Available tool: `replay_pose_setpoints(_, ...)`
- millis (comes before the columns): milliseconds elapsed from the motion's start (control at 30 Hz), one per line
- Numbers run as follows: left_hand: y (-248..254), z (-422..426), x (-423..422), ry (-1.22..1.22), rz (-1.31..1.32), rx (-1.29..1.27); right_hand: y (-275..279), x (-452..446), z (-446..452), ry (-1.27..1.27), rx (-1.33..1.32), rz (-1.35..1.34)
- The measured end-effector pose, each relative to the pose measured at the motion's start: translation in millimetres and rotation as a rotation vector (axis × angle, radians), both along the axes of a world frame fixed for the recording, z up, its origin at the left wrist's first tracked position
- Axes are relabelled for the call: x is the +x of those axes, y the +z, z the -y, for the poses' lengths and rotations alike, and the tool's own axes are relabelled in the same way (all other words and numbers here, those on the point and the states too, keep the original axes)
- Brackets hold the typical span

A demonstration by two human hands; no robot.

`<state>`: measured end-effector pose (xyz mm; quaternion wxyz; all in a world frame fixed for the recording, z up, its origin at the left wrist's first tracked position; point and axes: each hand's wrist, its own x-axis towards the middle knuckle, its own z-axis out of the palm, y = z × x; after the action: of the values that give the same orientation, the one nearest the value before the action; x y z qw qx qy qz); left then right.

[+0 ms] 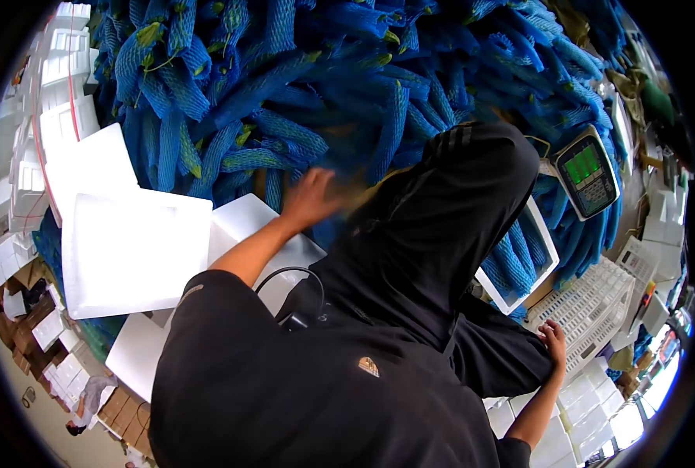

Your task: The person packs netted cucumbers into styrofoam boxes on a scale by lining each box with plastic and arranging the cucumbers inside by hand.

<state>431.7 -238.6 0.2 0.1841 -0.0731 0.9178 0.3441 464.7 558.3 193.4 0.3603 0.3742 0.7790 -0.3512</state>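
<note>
My left hand (312,199) reaches to the near edge of a big pile of long green vegetables in blue foam-net sleeves (277,148). Motion smears its fingers, and whether they hold anything cannot be made out. Below the wrist lies a white foam box (246,214), partly hidden by my forearm. My right hand (552,342) rests by my bent knee at the right, its fingers loosely apart and nothing in them. Near it, a white foam box (552,242) holds several blue-sleeved vegetables (511,261), partly covered by my leg.
A scale display (587,171) with lit green digits stands right of my raised knee. A white plastic crate (589,304) sits beyond my right hand. To the left are a white foam box or lid (137,253) and stacked white boxes (67,62). Another person (90,402) is far off at lower left.
</note>
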Motion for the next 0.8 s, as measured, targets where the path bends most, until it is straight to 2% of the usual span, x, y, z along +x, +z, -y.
replay_pose_setpoints(67, -35.0, 25.4, -37.7, -0.105, -0.293, -0.326, -2.0, -3.8, 1.0, -0.008, -0.014, 0.013)
replay_pose_setpoints(133, -67.1, 51.2, -64.6, -0.225, -0.421, -0.612, -5.5, -3.7, -4.4, -0.002, -0.024, 0.017)
replay_pose_setpoints(233, -64.5, 59.4, -83.7, -0.404, -0.108, -0.665, -4.3, -1.9, -4.7, 0.008, -0.012, -0.005)
replay_pose_setpoints(333, -62.5, 62.4, -94.3, -0.505, 0.048, -0.680, 1.3, 2.7, 4.8, -0.017, 0.020, -0.045)
replay_pose_setpoints(467, -58.3, 89.0, -79.0, -0.585, -0.180, -0.487, 1.3, 9.4, 5.8, -0.025, 0.007, -0.054)
replay_pose_setpoints(600, -28.5, 88.7, -79.8, -0.619, -0.282, -0.327, 0.0, 15.4, -3.3, -0.002, 0.002, -0.056)
replay_pose_setpoints(700, 12.2, 62.1, -83.6, -0.430, -0.297, -0.112, -29.7, 16.1, -33.1, 0.034, -0.023, -0.125)
replay_pose_setpoints(733, 35.9, 51.6, -86.4, -0.258, -0.367, -0.046, -28.1, 23.4, -43.5, 0.025, -0.010, -0.157)
replay_pose_setpoints(767, 62.4, 35.2, -90.6, -0.099, -0.430, 0.057, -0.3, 6.8, 0.4, 0.078, 0.108, -0.132)
replay_pose_setpoints(800, 88.1, 23.8, -96.5, 0.081, -0.412, 0.197, 23.5, -11.4, 41.8, -0.012, 0.130, -0.119)
